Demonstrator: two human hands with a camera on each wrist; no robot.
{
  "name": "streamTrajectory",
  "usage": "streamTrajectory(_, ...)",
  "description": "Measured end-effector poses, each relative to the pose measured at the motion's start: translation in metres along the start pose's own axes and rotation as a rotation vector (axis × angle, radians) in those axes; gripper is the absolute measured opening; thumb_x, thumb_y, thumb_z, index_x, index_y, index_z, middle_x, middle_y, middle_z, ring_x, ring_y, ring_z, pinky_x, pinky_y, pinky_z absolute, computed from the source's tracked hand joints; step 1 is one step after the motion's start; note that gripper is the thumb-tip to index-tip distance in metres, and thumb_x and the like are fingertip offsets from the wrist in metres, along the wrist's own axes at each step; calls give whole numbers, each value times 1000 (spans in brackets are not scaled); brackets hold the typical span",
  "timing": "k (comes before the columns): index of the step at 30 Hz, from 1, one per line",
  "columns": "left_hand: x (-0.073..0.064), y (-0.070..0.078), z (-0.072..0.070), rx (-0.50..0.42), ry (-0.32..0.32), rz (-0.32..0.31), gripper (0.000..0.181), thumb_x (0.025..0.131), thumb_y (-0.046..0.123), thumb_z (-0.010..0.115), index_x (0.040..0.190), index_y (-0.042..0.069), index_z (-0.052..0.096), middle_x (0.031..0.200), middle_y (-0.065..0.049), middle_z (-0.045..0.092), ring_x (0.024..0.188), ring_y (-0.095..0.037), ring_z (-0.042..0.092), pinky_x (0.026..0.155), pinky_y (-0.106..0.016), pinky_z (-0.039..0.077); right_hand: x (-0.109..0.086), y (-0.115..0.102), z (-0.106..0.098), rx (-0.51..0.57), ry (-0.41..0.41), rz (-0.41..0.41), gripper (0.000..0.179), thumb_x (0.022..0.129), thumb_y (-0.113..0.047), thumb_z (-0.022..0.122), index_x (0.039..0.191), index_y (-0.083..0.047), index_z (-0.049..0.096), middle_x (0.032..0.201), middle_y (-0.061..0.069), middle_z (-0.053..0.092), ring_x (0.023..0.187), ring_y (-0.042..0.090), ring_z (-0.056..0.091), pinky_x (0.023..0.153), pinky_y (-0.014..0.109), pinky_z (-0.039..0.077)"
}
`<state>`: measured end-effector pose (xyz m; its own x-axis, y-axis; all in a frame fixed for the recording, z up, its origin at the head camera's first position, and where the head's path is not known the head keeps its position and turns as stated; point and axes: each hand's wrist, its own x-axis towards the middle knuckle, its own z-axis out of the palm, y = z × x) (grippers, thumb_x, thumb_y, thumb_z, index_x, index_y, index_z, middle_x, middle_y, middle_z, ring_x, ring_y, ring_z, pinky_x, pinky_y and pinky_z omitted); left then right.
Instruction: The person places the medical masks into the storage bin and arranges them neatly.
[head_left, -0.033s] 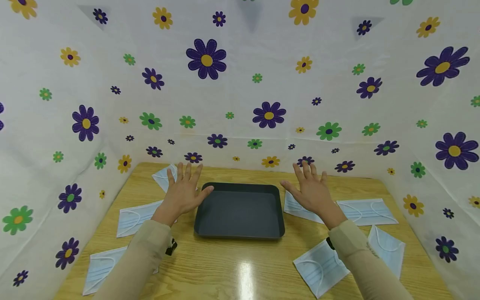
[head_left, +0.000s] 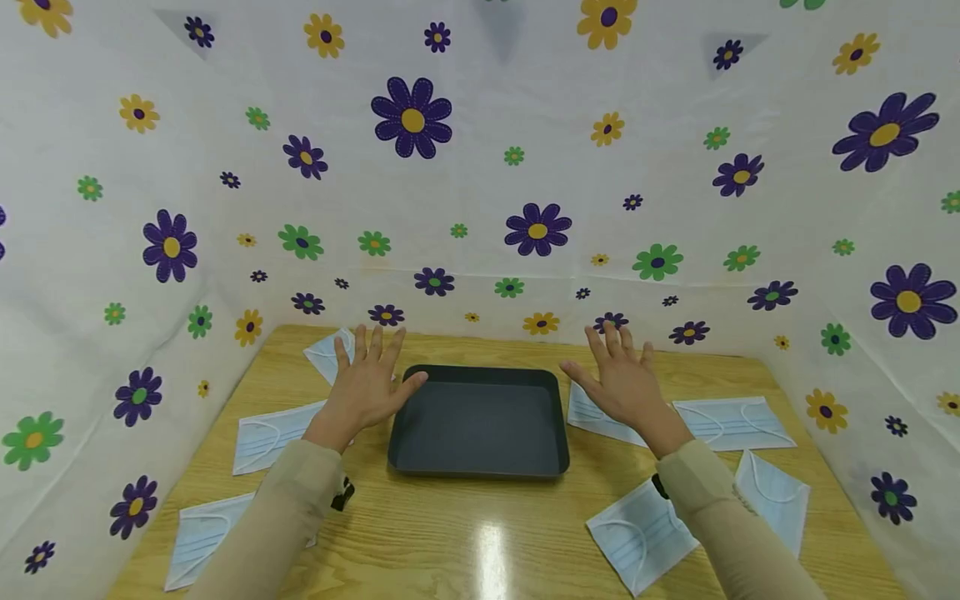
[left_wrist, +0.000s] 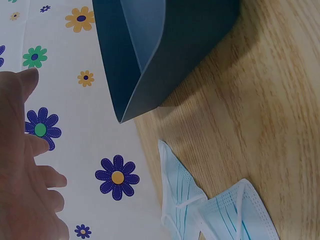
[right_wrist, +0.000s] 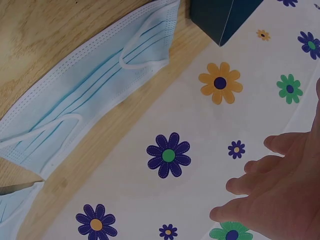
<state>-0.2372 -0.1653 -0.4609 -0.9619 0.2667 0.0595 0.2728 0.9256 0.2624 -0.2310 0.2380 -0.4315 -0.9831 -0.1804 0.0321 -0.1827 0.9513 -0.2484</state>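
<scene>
A dark grey rectangular tray (head_left: 480,429) lies in the middle of the wooden table. My left hand (head_left: 363,392), fingers spread and holding nothing, hovers by the tray's left edge, its thumb overlapping the rim in the head view. My right hand (head_left: 618,383) is spread the same way off the tray's right side, also holding nothing. Beneath the right hand is a light blue face mask (right_wrist: 100,80) with white ear loops. Near the left hand lie another face mask (head_left: 273,437) and, farther back, a partly hidden face mask (head_left: 324,357).
More masks lie at the sides: a front-left mask (head_left: 202,533) partly under the left sleeve, a front-right mask (head_left: 641,537), a far-right mask (head_left: 738,423) and a right-edge mask (head_left: 776,496). White flower-printed cloth (head_left: 465,183) walls the table (head_left: 420,542) at back and sides.
</scene>
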Motion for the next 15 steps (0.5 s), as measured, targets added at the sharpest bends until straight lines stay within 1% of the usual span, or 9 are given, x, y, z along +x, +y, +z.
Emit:
streamTrajectory(7, 0, -1, 2, 12, 13, 5, 92, 104, 72, 40, 171, 14, 15, 175, -28, 5, 161, -54, -5, 121, -79, -11, 0, -2, 2, -2, 10, -11, 91, 106, -70, 37, 169, -6, 20, 174, 30, 12, 160, 55, 8, 121, 81, 2)
streamTrajectory(12, -1, -2, 2, 4, 12, 8, 91, 104, 71, 41, 171, 14, 15, 175, -28, 5, 161, -52, -7, 121, -78, -11, -1, -5, 1, 2, 18, -20, 90, 106, -68, 39, 169, -6, 21, 174, 29, 13, 160, 56, 10, 122, 80, 3)
streamTrajectory(15, -2, -2, 1, 4, 6, 5, 91, 105, 72, 39, 171, 16, 12, 175, -28, 7, 161, -51, -7, 121, -78, -11, -1, -6, 3, -2, 27, -31, 89, 106, -68, 39, 168, -6, 22, 174, 29, 14, 160, 55, 11, 122, 80, 4)
